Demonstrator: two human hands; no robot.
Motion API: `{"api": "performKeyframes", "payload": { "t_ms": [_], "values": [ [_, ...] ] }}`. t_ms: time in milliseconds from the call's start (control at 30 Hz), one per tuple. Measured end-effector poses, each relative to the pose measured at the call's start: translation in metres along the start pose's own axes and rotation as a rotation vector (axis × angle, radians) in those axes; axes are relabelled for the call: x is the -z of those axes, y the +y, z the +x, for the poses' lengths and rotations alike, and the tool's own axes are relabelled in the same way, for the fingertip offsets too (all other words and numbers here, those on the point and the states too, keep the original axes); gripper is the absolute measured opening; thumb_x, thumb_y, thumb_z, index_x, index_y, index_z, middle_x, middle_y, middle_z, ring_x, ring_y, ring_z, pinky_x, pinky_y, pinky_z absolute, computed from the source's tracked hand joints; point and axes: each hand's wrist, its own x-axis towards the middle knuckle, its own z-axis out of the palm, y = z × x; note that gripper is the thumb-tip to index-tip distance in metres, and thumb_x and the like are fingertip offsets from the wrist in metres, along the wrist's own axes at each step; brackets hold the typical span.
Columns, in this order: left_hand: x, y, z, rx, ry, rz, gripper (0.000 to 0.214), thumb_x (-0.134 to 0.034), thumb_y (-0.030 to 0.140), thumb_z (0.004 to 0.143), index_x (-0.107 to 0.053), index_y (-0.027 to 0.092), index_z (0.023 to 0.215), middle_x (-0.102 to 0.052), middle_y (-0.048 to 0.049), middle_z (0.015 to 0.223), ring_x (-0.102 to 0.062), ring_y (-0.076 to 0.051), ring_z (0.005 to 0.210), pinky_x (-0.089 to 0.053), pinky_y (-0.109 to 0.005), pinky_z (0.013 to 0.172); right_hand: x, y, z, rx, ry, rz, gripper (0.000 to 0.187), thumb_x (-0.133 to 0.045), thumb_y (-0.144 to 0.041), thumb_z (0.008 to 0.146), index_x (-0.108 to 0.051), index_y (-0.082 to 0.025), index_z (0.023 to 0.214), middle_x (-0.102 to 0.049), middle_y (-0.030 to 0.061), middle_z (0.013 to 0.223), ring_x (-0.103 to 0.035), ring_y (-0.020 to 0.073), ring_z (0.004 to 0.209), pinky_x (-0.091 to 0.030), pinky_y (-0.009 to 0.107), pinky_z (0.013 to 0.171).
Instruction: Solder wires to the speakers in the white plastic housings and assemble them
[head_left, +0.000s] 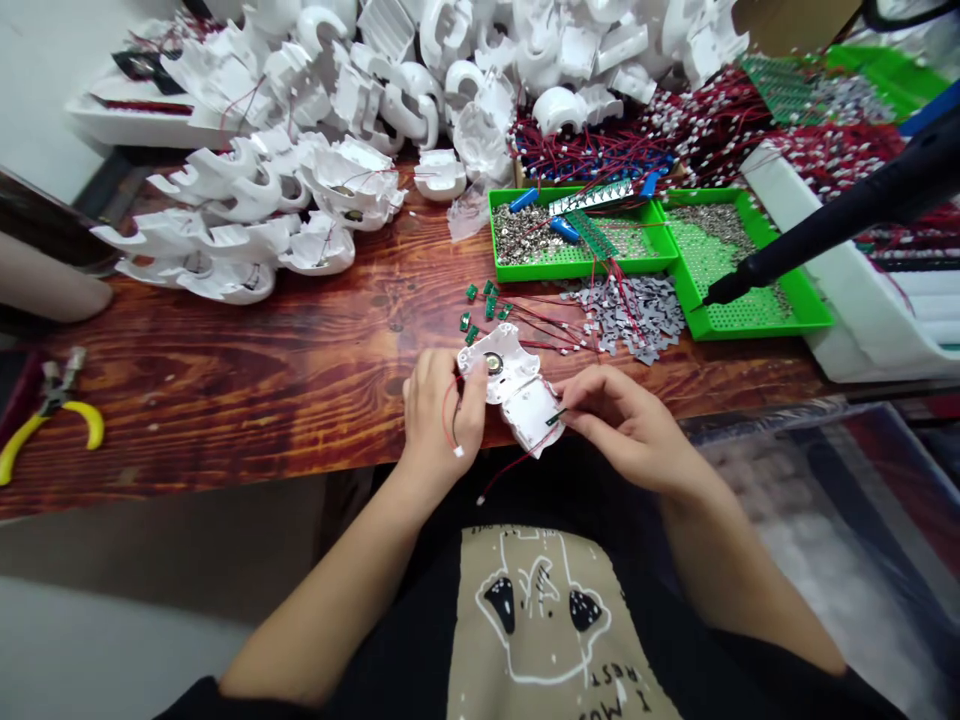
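My left hand (444, 408) is closed on a white plastic shell (514, 362) at the table's front edge, its thumb beside a round speaker (493, 363) inside. A squarish white compartment (529, 410) forms the shell's near part. My right hand (628, 424) pinches a small green circuit board (556, 417) against that compartment. One red-and-black wire with a white plug (481, 499) hangs below the shell; another plug (459, 452) dangles by my left thumb. Beyond the shell lie several small green boards (490, 307) with red wires and a heap of grey flat pieces (643, 312).
Green trays (581, 270) of small metal parts stand behind, with a black pen-shaped tool (750, 275) reaching over the right one. White shells (225, 235) crowd the back and left. Yellow-handled pliers (56, 405) lie far left. A white foam box (847, 270) stands right.
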Motion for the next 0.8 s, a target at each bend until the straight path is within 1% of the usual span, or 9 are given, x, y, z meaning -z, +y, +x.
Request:
{"api": "performKeyframes", "payload": {
  "t_ms": [100,200,300,400,500,600,667,733,800],
  "values": [
    [-0.003,0.0,-0.002,0.063,0.062,-0.24,0.021,-0.052,0.041,0.098,-0.05,0.021,0.093,-0.058,-0.0036,0.088,-0.058,-0.022,0.085,-0.043,-0.035,0.077,-0.009,-0.001,0.003,-0.011,0.005,0.151,0.013,-0.071,-0.027,0.087,-0.059,-0.024,0.09,-0.067,0.003,0.096,-0.067,0.018,0.109,-0.058,0.033,0.09],
    [-0.005,0.002,0.002,0.158,0.072,-0.451,0.017,-0.055,0.037,0.097,-0.048,0.021,0.096,-0.056,-0.0012,0.089,-0.057,-0.018,0.08,-0.044,-0.03,0.072,-0.017,-0.003,0.006,-0.043,-0.001,0.276,0.019,-0.077,-0.029,0.082,-0.06,-0.022,0.087,-0.067,0.002,0.094,-0.068,0.016,0.103,-0.057,0.031,0.088],
    [-0.005,0.005,0.01,0.232,0.019,-0.676,0.018,-0.056,0.034,0.093,-0.051,0.021,0.105,-0.057,-0.0017,0.096,-0.058,-0.015,0.08,-0.047,-0.027,0.069,-0.023,-0.004,0.008,-0.101,-0.018,0.361,0.023,-0.081,-0.031,0.079,-0.06,-0.022,0.086,-0.068,0.0012,0.094,-0.068,0.0136,0.099,-0.056,0.028,0.088],
    [0.0,0.009,0.017,0.196,-0.079,-0.766,0.028,-0.055,0.033,0.093,-0.052,0.02,0.118,-0.062,-0.004,0.1,-0.061,-0.017,0.079,-0.05,-0.029,0.067,-0.026,-0.001,0.009,-0.146,-0.037,0.421,0.026,-0.083,-0.03,0.076,-0.06,-0.022,0.085,-0.068,0.0007,0.092,-0.067,0.0125,0.096,-0.056,0.027,0.087],
    [0.011,0.019,0.024,0.023,-0.124,-0.643,0.024,-0.052,0.034,0.097,-0.059,0.02,0.115,-0.066,-0.0058,0.103,-0.062,-0.018,0.084,-0.049,-0.031,0.073,-0.026,0.002,0.014,-0.156,-0.072,0.531,0.027,-0.085,-0.026,0.074,-0.061,-0.021,0.085,-0.066,-0.0009,0.088,-0.065,0.0107,0.09,-0.055,0.025,0.086],
    [0.023,0.035,0.035,-0.175,-0.143,-0.387,0.019,-0.051,0.03,0.097,-0.063,0.02,0.109,-0.068,-0.0043,0.098,-0.061,-0.019,0.083,-0.047,-0.031,0.074,-0.028,0.004,0.025,-0.131,-0.074,0.645,0.03,-0.085,-0.027,0.073,-0.057,-0.021,0.082,-0.062,-0.003,0.086,-0.062,0.0091,0.084,-0.056,0.026,0.085],
    [0.03,0.045,0.044,-0.263,-0.19,-0.207,0.019,-0.051,0.024,0.093,-0.062,0.02,0.109,-0.068,-0.0036,0.095,-0.061,-0.019,0.08,-0.045,-0.031,0.073,-0.031,0.003,0.034,-0.138,-0.079,0.738,0.032,-0.084,-0.028,0.073,-0.053,-0.022,0.081,-0.062,-0.0035,0.088,-0.063,0.0104,0.087,-0.059,0.033,0.09],
    [0.036,0.05,0.055,-0.35,-0.213,-0.068,0.024,-0.053,0.019,0.088,-0.062,0.018,0.11,-0.067,-0.0045,0.096,-0.06,-0.021,0.081,-0.044,-0.032,0.074,-0.032,0.001,0.042,-0.163,-0.086,0.841,0.033,-0.082,-0.026,0.075,-0.051,-0.022,0.083,-0.063,-0.0035,0.09,-0.067,0.0125,0.093,-0.059,0.042,0.096],
    [0.042,0.048,0.063,-0.385,-0.191,-0.027,0.026,-0.055,0.019,0.086,-0.063,0.018,0.111,-0.067,-0.0053,0.096,-0.06,-0.021,0.082,-0.044,-0.032,0.075,-0.028,-0.003,0.048,-0.188,-0.057,0.854,0.034,-0.082,-0.027,0.074,-0.049,-0.022,0.083,-0.063,-0.0035,0.088,-0.069,0.0157,0.098,-0.059,0.046,0.096]
  ]
}}
